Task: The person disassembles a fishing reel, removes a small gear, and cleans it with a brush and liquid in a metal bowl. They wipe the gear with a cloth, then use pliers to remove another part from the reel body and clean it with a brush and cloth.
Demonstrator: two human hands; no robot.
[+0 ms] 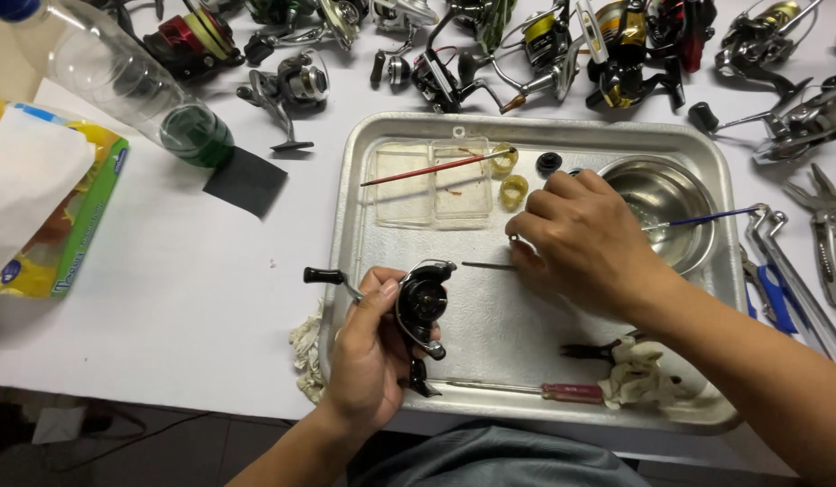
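At the lower centre of the frame our left hand (368, 361) clasps the black fishing-reel body (424, 307) over the metal tray (364, 271), so we keep it steady while our right hand (584, 239) pinches a small silvery part (515, 241) just above it.

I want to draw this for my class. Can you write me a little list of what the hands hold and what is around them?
Left hand: holds a black fishing reel over the metal tray
Right hand: fingers pinch a small metal part above the tray
In tray: steel bowl, red brush, clear box, red-handled screwdriver, rag
Behind tray: many fishing reels
Left side: plastic bottle, tissue pack
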